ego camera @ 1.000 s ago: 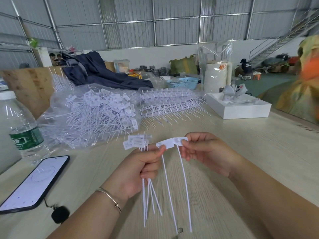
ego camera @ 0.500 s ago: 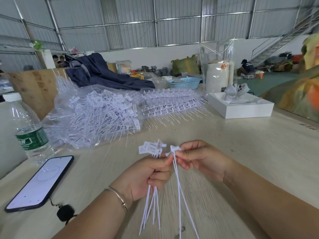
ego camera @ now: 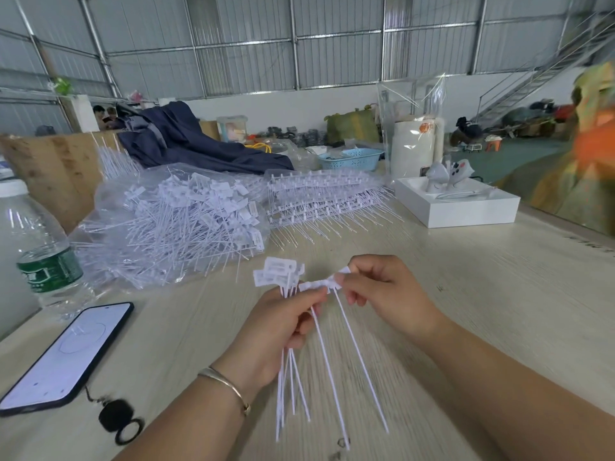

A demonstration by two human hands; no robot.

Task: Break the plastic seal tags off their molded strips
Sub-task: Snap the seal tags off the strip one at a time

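- A joined pair of white seal tags (ego camera: 321, 285) hangs between the two hands, just above the table (ego camera: 466, 294), near its front edge.
- The two flat, rectangular heads sit side by side in a short white band running left to right; the right-hand head tilts up a little.
- From each head a thin white tail drops down and toward the camera; the two tails splay slightly apart, and their tips look slightly blurred near the bottom of the view.
- The left hand (ego camera: 276, 331) has its grip closed: thumb and forefinger pinch the left head of the pair.
- The same curled fingers also clamp a bundle of loose tags (ego camera: 278, 277), whose heads fan out above the fist while the tails point down past the wrist.
- The right hand (ego camera: 382, 291) pinches the right head with its fingertips, its other fingers curled beneath.
- Behind the hands a clear bag of separated tags (ego camera: 173, 224) lies heaped on the table.
- Just to its right sits a stack of molded strips (ego camera: 319, 197), with rows of tails pointing toward the camera.
- On the left, a phone (ego camera: 66, 354) lies face up and a water bottle (ego camera: 40, 254) stands upright.
- A white box (ego camera: 466, 207) rests on the right.
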